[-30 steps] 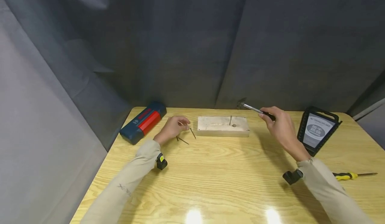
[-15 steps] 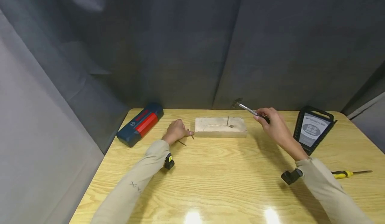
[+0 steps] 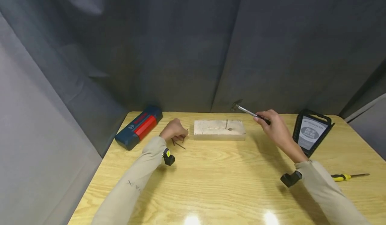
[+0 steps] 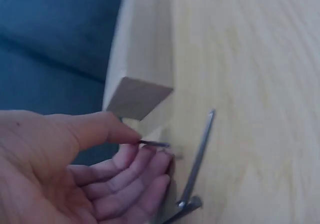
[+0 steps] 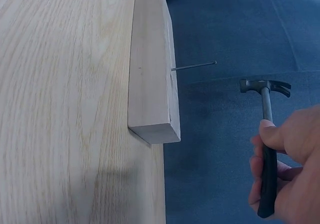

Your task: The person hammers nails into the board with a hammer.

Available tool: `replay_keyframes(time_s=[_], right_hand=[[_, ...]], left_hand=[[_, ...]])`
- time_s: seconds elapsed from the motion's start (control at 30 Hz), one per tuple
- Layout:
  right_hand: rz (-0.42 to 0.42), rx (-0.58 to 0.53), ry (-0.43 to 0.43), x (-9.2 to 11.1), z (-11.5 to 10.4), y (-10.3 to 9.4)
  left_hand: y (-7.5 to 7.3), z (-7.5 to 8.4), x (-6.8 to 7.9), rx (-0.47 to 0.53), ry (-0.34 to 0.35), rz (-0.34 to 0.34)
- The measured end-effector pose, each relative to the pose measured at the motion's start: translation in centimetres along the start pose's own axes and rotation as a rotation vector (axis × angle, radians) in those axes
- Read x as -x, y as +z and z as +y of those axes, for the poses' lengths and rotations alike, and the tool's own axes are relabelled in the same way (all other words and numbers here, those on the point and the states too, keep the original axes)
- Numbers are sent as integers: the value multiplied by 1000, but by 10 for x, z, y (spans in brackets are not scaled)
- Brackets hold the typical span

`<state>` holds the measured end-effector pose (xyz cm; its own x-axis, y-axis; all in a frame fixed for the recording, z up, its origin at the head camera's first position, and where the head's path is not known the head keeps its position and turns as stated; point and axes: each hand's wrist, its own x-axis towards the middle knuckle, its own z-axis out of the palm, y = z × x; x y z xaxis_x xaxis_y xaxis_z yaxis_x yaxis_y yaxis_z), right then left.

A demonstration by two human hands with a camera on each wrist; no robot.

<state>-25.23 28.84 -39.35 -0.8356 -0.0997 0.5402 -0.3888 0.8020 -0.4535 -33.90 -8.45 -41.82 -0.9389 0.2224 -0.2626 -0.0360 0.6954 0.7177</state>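
One hammer: we hold it in our right grip.
Pinched nail: held by our left grip.
Wooden block: bears an upright nail.

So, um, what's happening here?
Someone's right grip is holding a hammer up in the air, not touching the wood. Their left grip is pinching a small nail, right by some loose nails lying on the table. One tall nail is standing up in the wooden block, with lots of it sticking out.
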Motion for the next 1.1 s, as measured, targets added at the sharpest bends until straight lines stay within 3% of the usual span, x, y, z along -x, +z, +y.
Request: replay_keyframes(time_s=[0.1,0.23,0.43,0.77,0.97,1.1], right_hand=[[1,-3,-1,0,2,0],[-7,-6,-4,1,2,0],[-34,-65,31,3,1,-1],[-133,-163,87,-6,-7,14],[-128,-179,91,-8,-9,17],[-116,-186,75,-10,-9,18]], left_hand=[[-5,1,-3,183,51,40],[-3,8,-7,398,175,108],[25,29,-8,572,349,163],[68,39,-18,611,472,149],[87,44,-28,516,546,199],[94,44,-30,469,553,233]])
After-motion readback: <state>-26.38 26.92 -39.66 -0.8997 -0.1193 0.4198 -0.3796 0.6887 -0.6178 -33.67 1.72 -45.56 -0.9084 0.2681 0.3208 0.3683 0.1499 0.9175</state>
